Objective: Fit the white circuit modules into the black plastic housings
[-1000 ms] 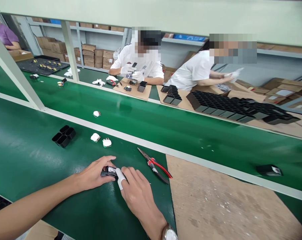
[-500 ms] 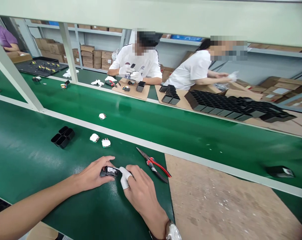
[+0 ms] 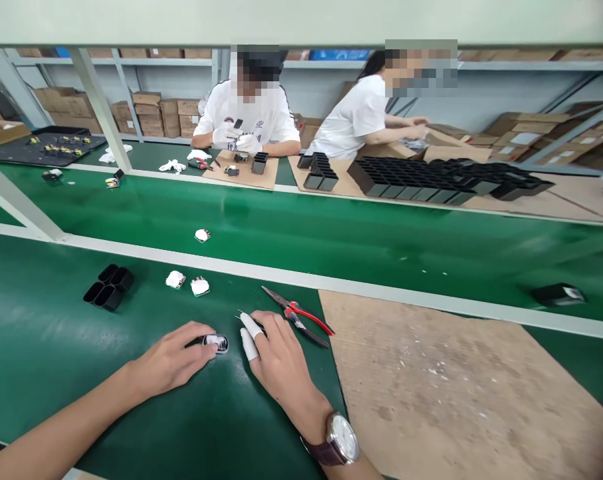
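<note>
My left hand (image 3: 176, 357) grips a small black oval housing (image 3: 222, 344) with white filling inside, its thumb on the housing's near edge. To the right, my right hand (image 3: 276, 353) has white covers on two fingers and is closed around a thin pale piece (image 3: 240, 315) whose ends poke out past the fingertips; a gap separates it from the housing. Red and black pliers (image 3: 296, 315) lie just beyond my right hand. Two white-topped circuit pieces (image 3: 175, 279) (image 3: 200, 287) rest beyond my left hand.
Several black housings (image 3: 108, 288) stand at the left. Cardboard (image 3: 411, 387) covers the right side. Across the green belt (image 3: 301, 230), one more white-topped piece (image 3: 202, 235) lies on it, and a black housing (image 3: 558, 295) is at right. Two people in white shirts work opposite.
My right hand has drawn back from the housing, opening a gap. My left hand's thumb now rests over the housing's edge. The camera view has shifted.
</note>
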`<state>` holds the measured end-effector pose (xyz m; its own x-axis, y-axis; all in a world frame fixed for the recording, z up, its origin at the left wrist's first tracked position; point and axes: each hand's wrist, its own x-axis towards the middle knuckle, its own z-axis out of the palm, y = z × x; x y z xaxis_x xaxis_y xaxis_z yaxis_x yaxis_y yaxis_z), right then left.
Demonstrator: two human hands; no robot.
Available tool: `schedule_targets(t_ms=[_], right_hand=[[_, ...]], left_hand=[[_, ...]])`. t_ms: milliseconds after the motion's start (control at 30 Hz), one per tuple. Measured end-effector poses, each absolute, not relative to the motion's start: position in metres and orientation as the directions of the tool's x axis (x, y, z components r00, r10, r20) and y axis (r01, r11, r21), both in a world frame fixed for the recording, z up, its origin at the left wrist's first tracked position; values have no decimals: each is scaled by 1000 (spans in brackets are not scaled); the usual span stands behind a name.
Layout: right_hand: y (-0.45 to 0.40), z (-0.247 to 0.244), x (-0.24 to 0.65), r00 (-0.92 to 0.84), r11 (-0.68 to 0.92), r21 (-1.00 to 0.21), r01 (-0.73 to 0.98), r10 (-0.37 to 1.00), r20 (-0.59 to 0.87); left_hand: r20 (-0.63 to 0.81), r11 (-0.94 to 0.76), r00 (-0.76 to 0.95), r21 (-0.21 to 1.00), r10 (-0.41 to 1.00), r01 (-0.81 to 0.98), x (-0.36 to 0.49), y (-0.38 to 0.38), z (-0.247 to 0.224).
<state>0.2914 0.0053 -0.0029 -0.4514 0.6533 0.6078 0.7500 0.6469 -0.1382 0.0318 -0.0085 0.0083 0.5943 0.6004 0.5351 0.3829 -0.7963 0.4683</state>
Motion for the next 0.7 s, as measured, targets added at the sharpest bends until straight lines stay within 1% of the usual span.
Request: schedule_targets(t_ms=[33,67,100,133,167,200,233,267,300,333,367,400,433,500,533,600,700], right_hand=[[4,-3,290,-465,663,-141,735,644,607],[3,-3,289,-480,679,-145,720,638,602],[2,-3,288,-495,693,-151,705,633,595],[1,-5,287,-508,705,-157,691,629,588],[0,-6,286,-519,715,-161,680,626,582],[-1,-7,285,-528,721,-162,673,623,577],[-2,-9,284,-540,727,-158,668,620,570],[-4,-9,282,-556,734,-151,663,617,557],[-5,-10,280,-578,741,-142,657,615,536],[-6,-9,278,-602,749,-134,649,613,512],[-7,-8,277,-622,756,-127,642,611,489],[-8,-7,275,-636,760,-120,639,609,474],[-7,-6,275,-638,757,-113,644,613,465],[-4,-6,277,-599,714,-100,693,647,471],[-2,-6,280,-560,675,-94,732,674,481],[5,-10,287,-476,588,-91,804,727,494],[13,-17,297,-403,517,-97,850,758,513]], left_hand=[[512,-771,585,509,628,383,33,-8,9],[481,-721,556,579,678,379,34,-6,9],[435,-638,501,680,748,362,34,-4,9],[359,-511,428,796,830,323,34,-2,9],[252,-349,344,901,904,256,35,0,10],[125,-174,270,971,955,167,35,1,11],[2,-18,217,997,976,70,35,3,12],[-91,95,190,995,978,-12,34,5,14],[-144,157,178,986,974,-61,34,6,15],[-156,170,163,983,974,-73,34,8,17],[-128,135,141,990,982,-43,33,12,19],[-64,60,114,997,991,44,32,17,21],[22,-37,89,985,996,169,30,25,24],[203,-208,57,883,978,421,22,51,31],[274,-258,47,816,960,517,17,67,35],[335,-270,9,742,942,613,3,106,46],[376,-202,-72,639,924,743,-19,159,59]])
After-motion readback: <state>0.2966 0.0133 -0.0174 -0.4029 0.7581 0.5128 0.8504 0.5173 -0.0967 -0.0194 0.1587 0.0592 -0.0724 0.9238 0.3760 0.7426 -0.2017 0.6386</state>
